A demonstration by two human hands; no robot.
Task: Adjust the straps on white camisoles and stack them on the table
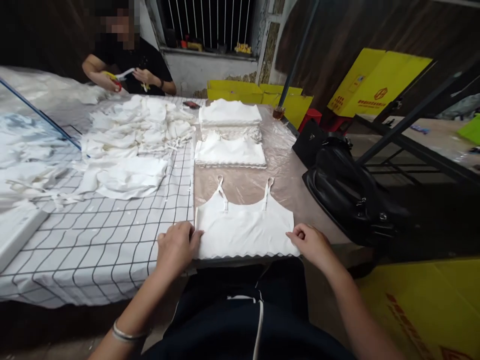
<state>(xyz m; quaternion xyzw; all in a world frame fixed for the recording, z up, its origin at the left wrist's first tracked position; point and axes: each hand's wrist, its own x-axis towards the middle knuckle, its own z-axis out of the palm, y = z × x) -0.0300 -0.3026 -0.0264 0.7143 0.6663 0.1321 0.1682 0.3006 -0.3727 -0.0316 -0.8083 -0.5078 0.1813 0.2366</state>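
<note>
A white camisole top [245, 230] with two thin straps lies spread flat at the table's near edge, its scalloped hem toward me. My left hand [178, 245] pinches its left side between thumb and curled fingers. On the opposite side, my right hand [307, 241] grips the lower right edge in the same way. Just beyond the top sits a neat stack of white tops [230, 151], and behind that a taller stack [230, 114].
Loose white garments [131, 125] heap on the checked cloth [112, 230] at left. A black handbag [345, 185] rests at the table's right edge. Yellow boxes [378, 82] stand at right and behind. Across the table, a person [131, 65] holds scissors [114, 80] and a white strip.
</note>
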